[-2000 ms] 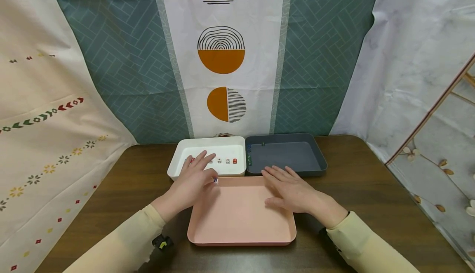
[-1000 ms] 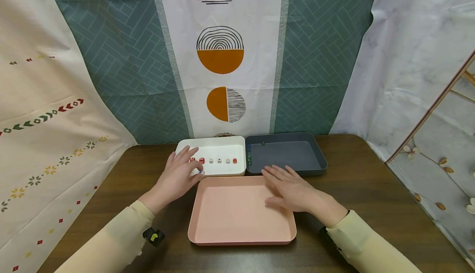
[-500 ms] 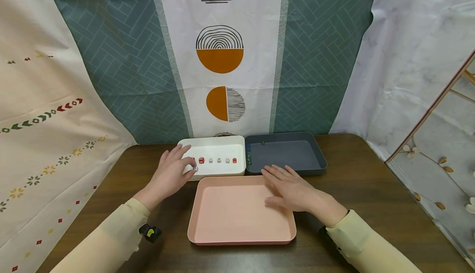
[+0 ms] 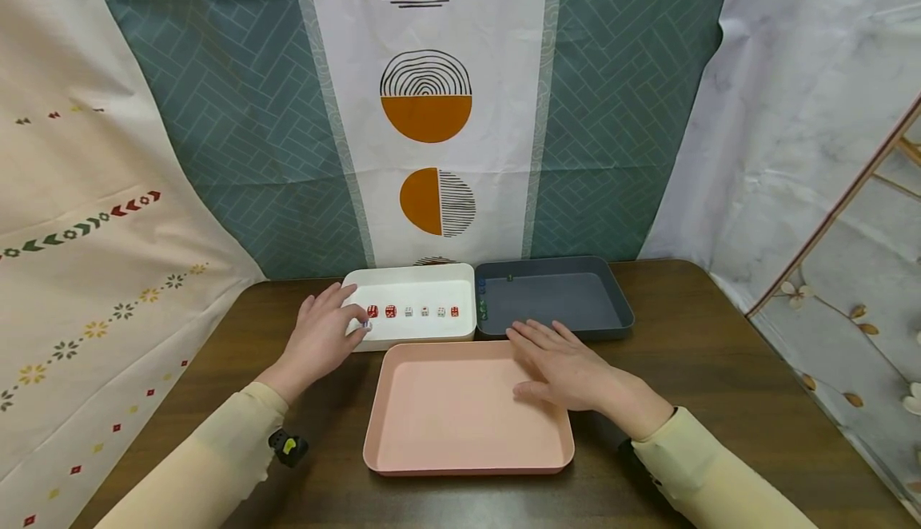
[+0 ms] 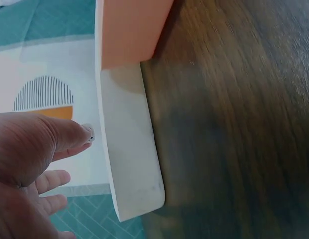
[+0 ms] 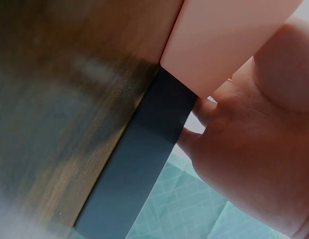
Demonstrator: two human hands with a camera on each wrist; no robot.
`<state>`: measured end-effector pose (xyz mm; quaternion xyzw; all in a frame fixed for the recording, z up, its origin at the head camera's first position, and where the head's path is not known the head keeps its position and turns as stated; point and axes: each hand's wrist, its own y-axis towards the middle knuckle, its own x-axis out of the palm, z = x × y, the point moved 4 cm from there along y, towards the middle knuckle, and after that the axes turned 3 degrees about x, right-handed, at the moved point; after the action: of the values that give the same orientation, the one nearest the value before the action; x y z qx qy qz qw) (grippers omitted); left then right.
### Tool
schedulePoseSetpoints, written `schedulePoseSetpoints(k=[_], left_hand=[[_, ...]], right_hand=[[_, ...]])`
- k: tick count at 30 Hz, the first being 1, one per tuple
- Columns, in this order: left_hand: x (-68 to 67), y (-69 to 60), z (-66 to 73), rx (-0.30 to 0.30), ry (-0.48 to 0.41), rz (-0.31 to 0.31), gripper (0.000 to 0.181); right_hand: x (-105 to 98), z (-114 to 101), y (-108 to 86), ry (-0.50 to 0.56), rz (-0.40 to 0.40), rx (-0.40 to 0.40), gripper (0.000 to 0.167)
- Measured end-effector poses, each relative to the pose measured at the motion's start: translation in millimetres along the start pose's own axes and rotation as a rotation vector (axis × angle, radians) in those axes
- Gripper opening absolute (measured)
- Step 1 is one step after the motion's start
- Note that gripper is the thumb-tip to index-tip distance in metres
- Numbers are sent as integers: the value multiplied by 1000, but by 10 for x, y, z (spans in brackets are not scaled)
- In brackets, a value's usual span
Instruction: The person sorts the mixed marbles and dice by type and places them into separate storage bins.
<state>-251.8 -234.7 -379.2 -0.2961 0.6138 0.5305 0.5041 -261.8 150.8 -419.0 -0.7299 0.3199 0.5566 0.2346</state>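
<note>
Between thumb and index finger, my left hand (image 4: 316, 345) pinches a small white die (image 5: 89, 132) with dark marks. It hovers over the near left corner of the white tray (image 4: 413, 275), its other fingers spread. Inside that tray, a row of red dice (image 4: 391, 311) and white dice (image 4: 424, 312) runs across the floor. My right hand (image 4: 564, 365) lies palm down with straight fingers over the right side of the pink tray (image 4: 468, 417); its fingertips reach the near edge of the dark grey tray (image 4: 568, 305). Whether it touches either tray is unclear.
Several small green dice (image 4: 484, 309) and blue dice (image 4: 483, 283) sit along the left side of the dark grey tray, with another green one near its back. All the trays adjoin on a brown wooden table (image 4: 676, 353). Patterned cloth (image 4: 612, 113) hangs behind.
My left hand has moved left with the pinched die, from over the pink tray's back left corner to the white tray's left end, uncovering the red dice. The right hand has stayed put.
</note>
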Motion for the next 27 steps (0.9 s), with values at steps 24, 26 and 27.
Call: schedulePoseSetpoints(k=[24, 26, 27], left_hand=[[164, 90, -358, -147, -6, -116, 12], [181, 110, -379, -163, -17, -133, 13], [189, 121, -390, -173, -24, -141, 14]], right_hand=[[-27, -13, -12, -8, -31, 25, 90], [-30, -11, -9, -12, -33, 29, 90], [-30, -10, -6, -14, -34, 32, 90]])
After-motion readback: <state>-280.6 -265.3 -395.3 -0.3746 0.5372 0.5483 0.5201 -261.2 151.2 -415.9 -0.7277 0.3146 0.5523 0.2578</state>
